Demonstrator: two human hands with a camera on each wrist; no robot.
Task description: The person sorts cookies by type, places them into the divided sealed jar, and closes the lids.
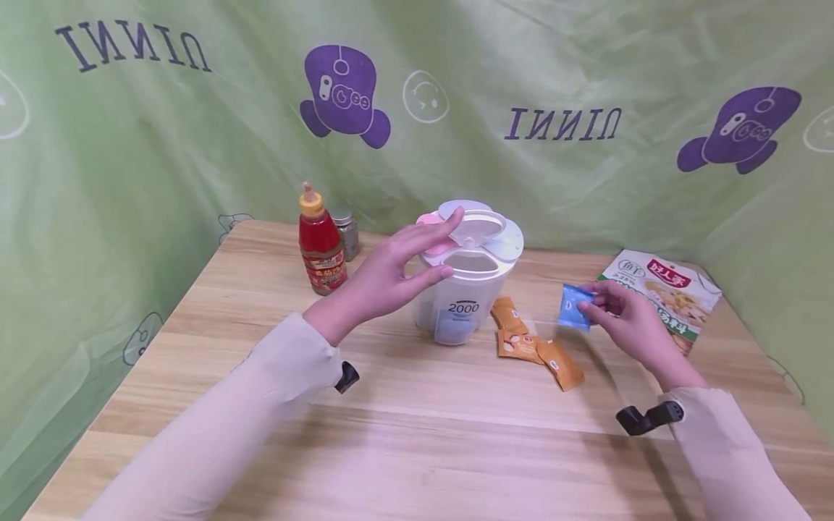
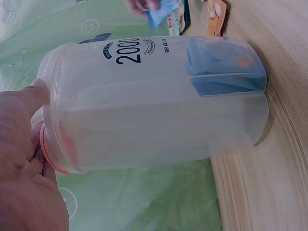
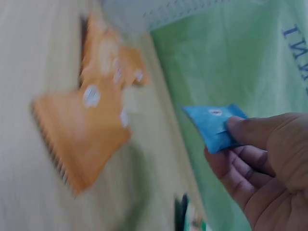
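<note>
At the 2000-marked canister (image 1: pixel 462 322), left hand (image 1: pixel 387 271), spread on the lid (image 1: pixel 512 242), should press lightly while right hand (image 1: pixel 625 315), pinching the blue sachet (image 1: pixel 570 311), best squares it over the front opening (image 1: pixel 470 262).

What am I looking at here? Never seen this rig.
No robot: a person works bare-handed at a wooden table. The widest picture comes from a camera worn on the head, looking forward and down. The other two come from wrist cameras; the left one shows things sideways. The left hand touches the lid of a clear container with blue packets inside. The right hand pinches another blue packet. Also on the table: three orange packets, a red bottle, a small jar and a printed package.
</note>
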